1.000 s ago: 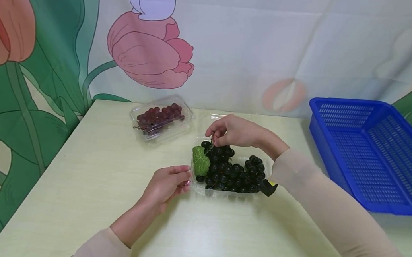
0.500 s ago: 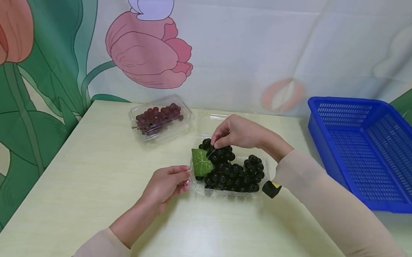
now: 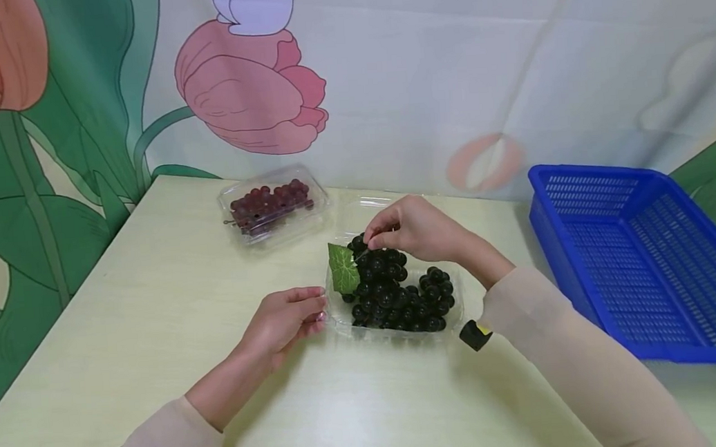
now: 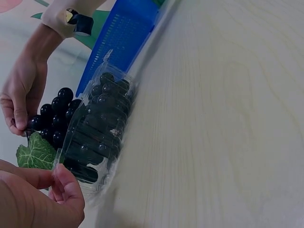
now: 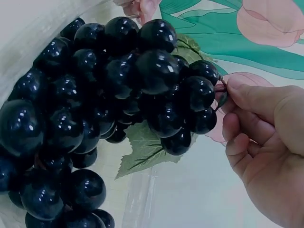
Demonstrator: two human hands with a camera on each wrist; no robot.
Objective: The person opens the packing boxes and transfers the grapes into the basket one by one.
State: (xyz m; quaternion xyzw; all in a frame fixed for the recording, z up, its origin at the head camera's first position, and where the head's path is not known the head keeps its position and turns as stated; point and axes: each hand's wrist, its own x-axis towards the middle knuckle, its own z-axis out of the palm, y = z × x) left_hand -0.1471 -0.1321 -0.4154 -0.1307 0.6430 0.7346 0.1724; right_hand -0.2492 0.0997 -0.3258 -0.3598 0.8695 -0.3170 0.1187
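In the head view, a bunch of black grapes lies mostly in a clear plastic box. My right hand pinches its stem between thumb and fingers at the far left end. That end rises above the box in the left wrist view, while the lower grapes remain inside the walls. Green leaves hang by the stem, one leaf tilting over the box's left side. With thumb and fingers, my left hand grips the box's left edge; the box's lid is folded back behind it.
Behind and to the left stands a closed clear box of red grapes. A blue slatted basket is at the right on the pale tabletop. A printed cloth backdrop rises along the table's far edge.
My right hand has drawn the stem end of the black grapes slightly up, and the leaf has turned flatter to view and risen. My left hand keeps its hold on the box edge.
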